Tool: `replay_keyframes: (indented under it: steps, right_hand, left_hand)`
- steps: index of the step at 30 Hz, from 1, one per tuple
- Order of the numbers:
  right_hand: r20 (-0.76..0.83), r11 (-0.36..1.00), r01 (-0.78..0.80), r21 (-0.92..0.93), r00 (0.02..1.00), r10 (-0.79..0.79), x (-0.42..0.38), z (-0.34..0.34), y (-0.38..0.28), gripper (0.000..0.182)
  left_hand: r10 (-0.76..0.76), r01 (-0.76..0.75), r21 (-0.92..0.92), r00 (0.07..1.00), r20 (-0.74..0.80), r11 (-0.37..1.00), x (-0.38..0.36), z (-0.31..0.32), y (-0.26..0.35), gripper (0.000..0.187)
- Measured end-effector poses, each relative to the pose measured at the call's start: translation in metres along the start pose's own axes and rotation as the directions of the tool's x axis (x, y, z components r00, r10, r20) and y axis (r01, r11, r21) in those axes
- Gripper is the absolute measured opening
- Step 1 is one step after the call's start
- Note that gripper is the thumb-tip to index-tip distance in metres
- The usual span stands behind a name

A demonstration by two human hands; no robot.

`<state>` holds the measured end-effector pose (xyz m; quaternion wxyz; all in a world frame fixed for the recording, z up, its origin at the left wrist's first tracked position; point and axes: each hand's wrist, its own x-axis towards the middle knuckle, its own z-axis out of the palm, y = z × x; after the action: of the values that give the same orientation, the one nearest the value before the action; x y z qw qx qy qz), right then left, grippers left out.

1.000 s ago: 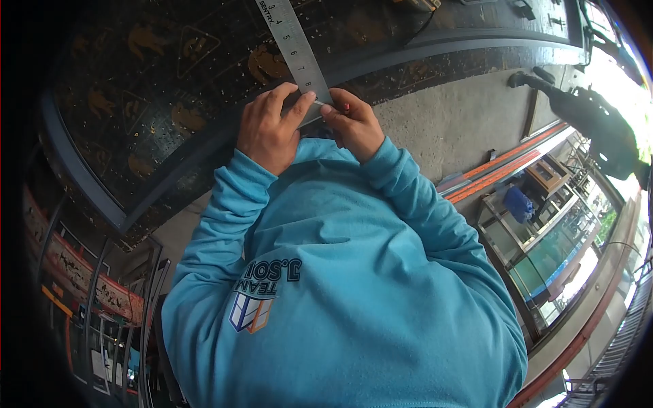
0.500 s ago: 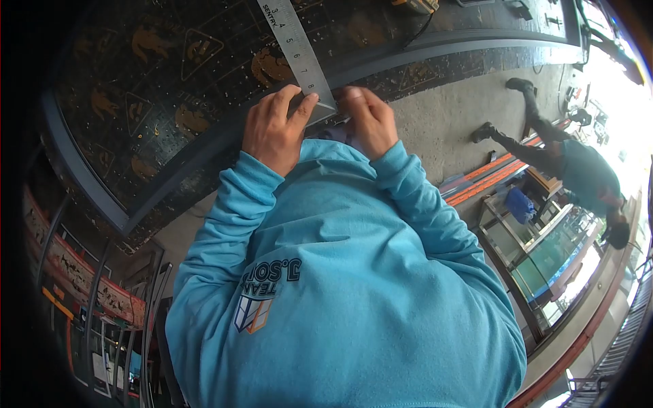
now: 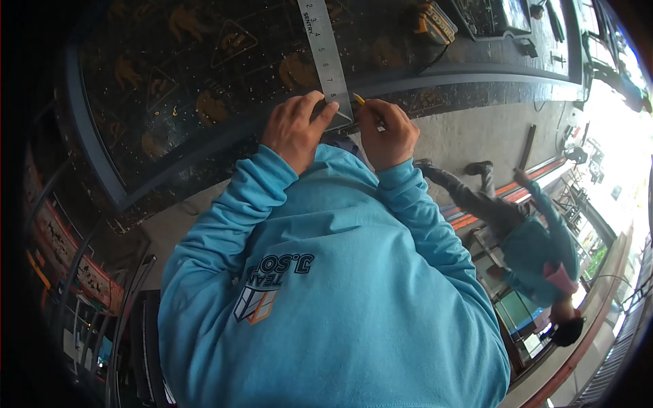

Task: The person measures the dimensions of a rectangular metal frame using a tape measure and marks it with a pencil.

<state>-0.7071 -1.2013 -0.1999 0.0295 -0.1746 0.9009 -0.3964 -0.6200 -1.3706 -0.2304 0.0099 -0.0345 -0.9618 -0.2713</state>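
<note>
Dark tabletop bears a ruler, left fingers grasping its end, right fingers alongside pinching a yellow stick.

"How many rulers are there?"
"One metal ruler, with seven printed numerals readable."
"Hands by the ruler?"
"Two: one left hand at its near end, one right hand just to its right."
"Slim yellow items?"
"One slim yellow item, right of the ruler's near end."
"Yellow-and-black tools?"
"One yellow-and-black tool, right of the ruler's upper part."
"Tabletops?"
"One black tabletop, under the ruler."
"Other people?"
"One co-worker, well to the ruler's right; perhaps a second person farther right, but glare blurs that count."
</note>
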Motion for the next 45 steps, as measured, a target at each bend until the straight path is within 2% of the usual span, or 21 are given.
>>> replay_keyframes:
  steps: [4, 9, 18, 25, 39, 45]
  right_hand:
    - [0.025, 0.999, 0.016, -0.049, 1.000, -0.014, -0.004, 0.004, 0.002, 0.010]
    - [0.047, 0.988, 0.126, -0.095, 0.991, -0.122, -0.006, 0.006, 0.004, 0.012]
    - [0.062, 0.982, 0.123, -0.144, 0.991, -0.116, -0.007, 0.008, 0.002, 0.012]
    - [0.083, 0.989, 0.076, -0.128, 0.994, -0.066, -0.001, 0.009, 0.002, 0.011]
    - [0.169, 0.995, 0.095, -0.034, 0.982, -0.088, 0.003, -0.003, 0.005, 0.012]
    - [0.159, 0.998, 0.069, -0.014, 0.985, -0.066, 0.012, -0.002, 0.001, 0.012]
  left_hand:
    - [-0.015, 0.015, -0.013, 1.000, 0.004, 1.000, 0.001, -0.002, 0.002, 0.064]
    - [-0.027, 0.027, -0.026, 1.000, 0.016, 0.999, 0.000, -0.002, 0.002, 0.061]
    - [-0.018, 0.018, -0.015, 1.000, 0.002, 1.000, 0.000, -0.001, 0.001, 0.062]
    - [-0.013, 0.013, -0.006, 1.000, 0.005, 1.000, 0.000, 0.000, 0.001, 0.063]
    - [-0.006, 0.006, 0.007, 1.000, 0.006, 1.000, -0.001, 0.003, 0.000, 0.068]
    - [-0.002, 0.002, 0.015, 1.000, 0.013, 1.000, -0.001, 0.001, 0.001, 0.067]
